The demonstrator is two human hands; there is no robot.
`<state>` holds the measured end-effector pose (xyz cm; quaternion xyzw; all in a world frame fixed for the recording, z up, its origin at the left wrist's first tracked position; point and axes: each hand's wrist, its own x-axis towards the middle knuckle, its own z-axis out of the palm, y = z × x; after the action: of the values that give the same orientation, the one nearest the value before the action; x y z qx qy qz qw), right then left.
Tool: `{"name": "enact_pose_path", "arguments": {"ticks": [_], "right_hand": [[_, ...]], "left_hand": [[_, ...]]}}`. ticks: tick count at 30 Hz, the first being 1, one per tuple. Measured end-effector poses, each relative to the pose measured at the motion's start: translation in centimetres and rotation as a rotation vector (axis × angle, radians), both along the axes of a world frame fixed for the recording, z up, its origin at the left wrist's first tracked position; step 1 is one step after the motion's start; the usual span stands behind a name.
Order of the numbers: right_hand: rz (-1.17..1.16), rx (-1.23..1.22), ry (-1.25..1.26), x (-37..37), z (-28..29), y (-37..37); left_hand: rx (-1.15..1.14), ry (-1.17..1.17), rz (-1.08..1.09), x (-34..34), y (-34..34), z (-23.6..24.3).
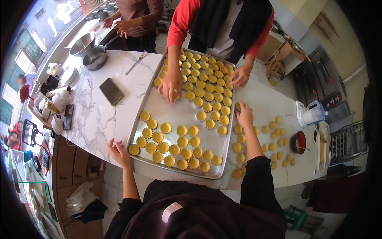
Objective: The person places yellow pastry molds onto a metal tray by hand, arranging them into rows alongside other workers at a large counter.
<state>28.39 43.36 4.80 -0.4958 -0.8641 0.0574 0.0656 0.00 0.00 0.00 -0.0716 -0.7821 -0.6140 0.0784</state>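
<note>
A large metal tray (179, 107) holds many small fluted yellow tart shells (209, 96). My left hand (118, 152) is just outside its front left corner, fingers loosely curled but apart, holding nothing. Beside the tray's right edge, my right hand (244, 114) has its fingers round a yellow dough piece (238, 106), partly hidden by them. Round yellow dough pieces (272, 135) lie in rows on the marble counter right of the tray. A co-worker in red sleeves stands opposite, one hand (172, 83) down among the shells, the other (240, 75) at the tray's far right.
On the marble counter (131, 91) are a phone (111, 91), fork (135, 63), pans (94, 59) and stacked cups (59, 99). A second person (143, 18) stands far left. Right are a bowl (297, 142), white appliance (311, 115) and oven (322, 79).
</note>
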Motion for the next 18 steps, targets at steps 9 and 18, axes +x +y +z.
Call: {"name": "enact_pose_path", "arguments": {"ticks": [9, 18], "right_hand": [[-0.009, 0.027, 0.082, 0.7, -0.7, 0.9], [0.030, 0.015, 0.451, 3.5, 1.0, -1.8]], "left_hand": [[-0.011, 0.019, 0.012, -0.2, 0.4, 0.2], [-0.020, 0.063, 0.005, 0.4, 1.2, 1.2]]}}
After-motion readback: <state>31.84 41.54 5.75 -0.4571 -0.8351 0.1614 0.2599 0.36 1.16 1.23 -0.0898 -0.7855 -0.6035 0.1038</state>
